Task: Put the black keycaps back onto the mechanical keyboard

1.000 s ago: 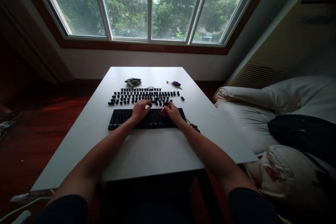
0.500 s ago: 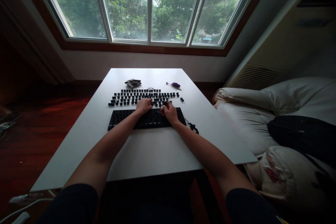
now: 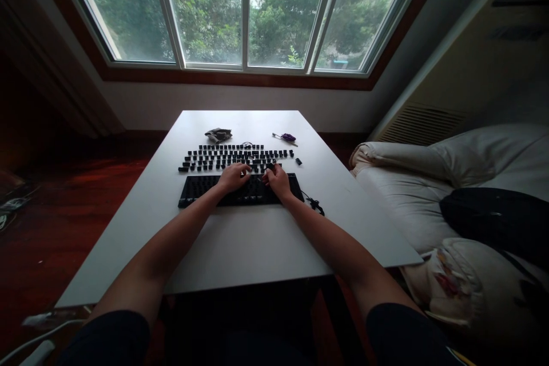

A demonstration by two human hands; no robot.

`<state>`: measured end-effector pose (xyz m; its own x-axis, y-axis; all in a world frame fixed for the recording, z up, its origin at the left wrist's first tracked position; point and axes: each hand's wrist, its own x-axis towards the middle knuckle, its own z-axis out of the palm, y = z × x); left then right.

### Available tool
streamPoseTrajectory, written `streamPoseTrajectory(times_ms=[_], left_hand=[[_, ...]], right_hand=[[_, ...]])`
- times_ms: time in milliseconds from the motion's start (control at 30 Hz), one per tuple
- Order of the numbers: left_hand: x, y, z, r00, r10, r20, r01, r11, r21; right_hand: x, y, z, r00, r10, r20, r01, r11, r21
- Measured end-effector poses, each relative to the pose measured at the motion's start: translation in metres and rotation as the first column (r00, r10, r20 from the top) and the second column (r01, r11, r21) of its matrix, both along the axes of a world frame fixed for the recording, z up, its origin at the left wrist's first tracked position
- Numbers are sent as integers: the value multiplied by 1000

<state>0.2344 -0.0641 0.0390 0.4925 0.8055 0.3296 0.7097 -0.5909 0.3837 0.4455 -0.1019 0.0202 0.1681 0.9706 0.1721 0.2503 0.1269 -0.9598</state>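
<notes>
A black keyboard [image 3: 201,190] lies on the white table in front of me, its upper deck partly covered by my hands. My left hand [image 3: 234,177] is over the middle of the keyboard, thumb and fingers bent and slightly apart, with nothing visible between them. Above the keyboard's right half, my right hand [image 3: 278,180] is closed around a small thin tool, mostly hidden by the fingers; a dark bit shows at the fingertips. Beyond the keyboard, loose black keycaps [image 3: 214,154] stand in several rows, some hidden behind my hands.
A crumpled grey-brown cloth-like bundle [image 3: 218,135] lies at the back left of the white table [image 3: 240,246]. A purple brush-like item [image 3: 287,138] is at the back right. One keycap [image 3: 299,161] sits apart. A black cable [image 3: 316,206] lies right of the keyboard. A sofa [image 3: 398,183] stands at right.
My left hand has shifted slightly, and its thumb and fingers have parted from a closer pinch. My right hand stays nearly in place, still closed.
</notes>
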Motion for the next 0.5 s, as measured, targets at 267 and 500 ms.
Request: streamPoseTrajectory(times_ms=[267, 500], left_hand=[[-40, -41, 5, 972, -200, -127, 208, 977, 51], [-53, -52, 8, 952, -236, -196, 249, 968, 41]], right_hand=[[1, 7, -2, 999, 32, 20, -32, 999, -14], [0, 8, 1, 996, 84, 34, -83, 996, -18]])
